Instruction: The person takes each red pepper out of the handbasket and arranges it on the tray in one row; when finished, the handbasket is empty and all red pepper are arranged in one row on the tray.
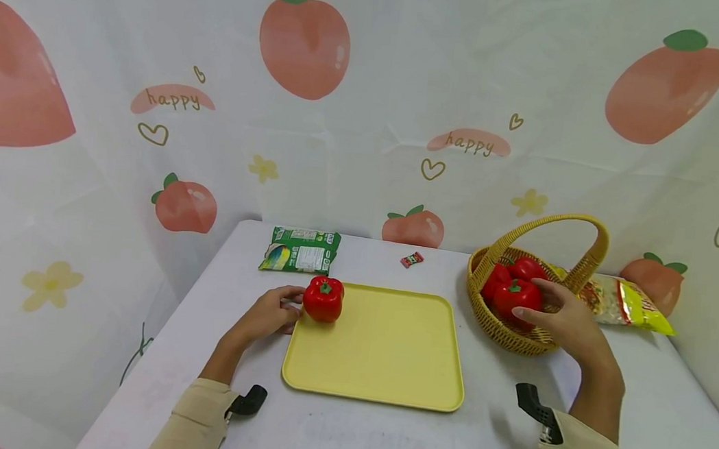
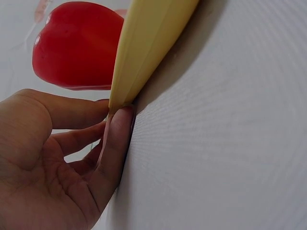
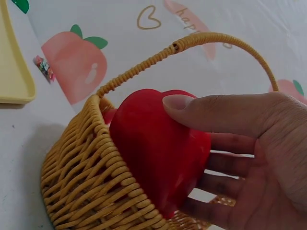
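Toward the right of the head view, the right hand (image 1: 566, 319) has its grip curved round a red pepper (image 1: 515, 303), thumb and fingers on different sides, at a wicker basket (image 1: 513, 341). Left of centre, the left hand (image 1: 270, 313) has its grip narrowed to a pinch on the rim of a yellow tray (image 1: 383, 346) on the counter (image 1: 346, 436), beside a second pepper (image 1: 322, 300) at the tray's upper-left corner.

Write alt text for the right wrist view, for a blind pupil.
A person's right grip holds a red bell pepper in a woven basket with an arched handle. Part of a yellow tray and a small wrapped item show at upper left.
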`<state>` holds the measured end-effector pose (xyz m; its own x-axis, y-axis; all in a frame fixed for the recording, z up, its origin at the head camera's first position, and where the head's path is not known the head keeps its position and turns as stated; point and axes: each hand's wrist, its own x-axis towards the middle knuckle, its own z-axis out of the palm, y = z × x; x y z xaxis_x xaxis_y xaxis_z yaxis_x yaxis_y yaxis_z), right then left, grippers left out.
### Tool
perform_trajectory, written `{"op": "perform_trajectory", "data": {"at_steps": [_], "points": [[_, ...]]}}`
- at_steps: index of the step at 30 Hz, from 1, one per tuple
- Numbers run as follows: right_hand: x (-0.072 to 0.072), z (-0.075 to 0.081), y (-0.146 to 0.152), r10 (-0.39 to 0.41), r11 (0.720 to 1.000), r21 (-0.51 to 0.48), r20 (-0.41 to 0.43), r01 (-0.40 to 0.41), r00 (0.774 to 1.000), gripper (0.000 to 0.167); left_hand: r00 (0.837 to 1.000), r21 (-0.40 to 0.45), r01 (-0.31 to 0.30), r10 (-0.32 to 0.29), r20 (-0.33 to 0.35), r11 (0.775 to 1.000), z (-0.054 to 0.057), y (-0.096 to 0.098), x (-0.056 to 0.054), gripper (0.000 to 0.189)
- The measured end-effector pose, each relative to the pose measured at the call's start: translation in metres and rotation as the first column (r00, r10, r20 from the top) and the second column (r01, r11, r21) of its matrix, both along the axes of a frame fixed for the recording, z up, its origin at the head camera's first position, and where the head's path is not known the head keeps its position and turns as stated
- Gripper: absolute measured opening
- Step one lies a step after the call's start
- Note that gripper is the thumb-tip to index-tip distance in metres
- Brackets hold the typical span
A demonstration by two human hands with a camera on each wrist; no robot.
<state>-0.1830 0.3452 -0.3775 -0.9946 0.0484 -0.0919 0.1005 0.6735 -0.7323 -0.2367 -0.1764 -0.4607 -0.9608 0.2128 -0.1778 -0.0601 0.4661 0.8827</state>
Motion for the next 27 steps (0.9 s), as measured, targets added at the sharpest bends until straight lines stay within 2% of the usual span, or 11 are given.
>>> {"op": "perform_trajectory", "data": {"at_steps": [13,20,27], "points": [[0.018,0.025,-0.006,-0.002,1.0,-0.024,-0.127,-0.001,0.992,0.086,1.0,-0.004,-0.004,0.004,0.005,1.0,0.0,0.0,-0.002,0.058],[0.019,0.029,-0.019,0.05,0.996,-0.063,-0.224,-0.066,0.973,0.077,1.0,-0.006,-0.011,0.011,0.006,1.0,-0.001,0.0,-0.001,0.057],[0.013,0.029,-0.041,0.124,0.984,-0.087,-0.274,-0.153,0.954,0.067,1.0,-0.012,-0.012,0.012,-0.005,1.0,-0.002,0.0,0.0,0.059]]}}
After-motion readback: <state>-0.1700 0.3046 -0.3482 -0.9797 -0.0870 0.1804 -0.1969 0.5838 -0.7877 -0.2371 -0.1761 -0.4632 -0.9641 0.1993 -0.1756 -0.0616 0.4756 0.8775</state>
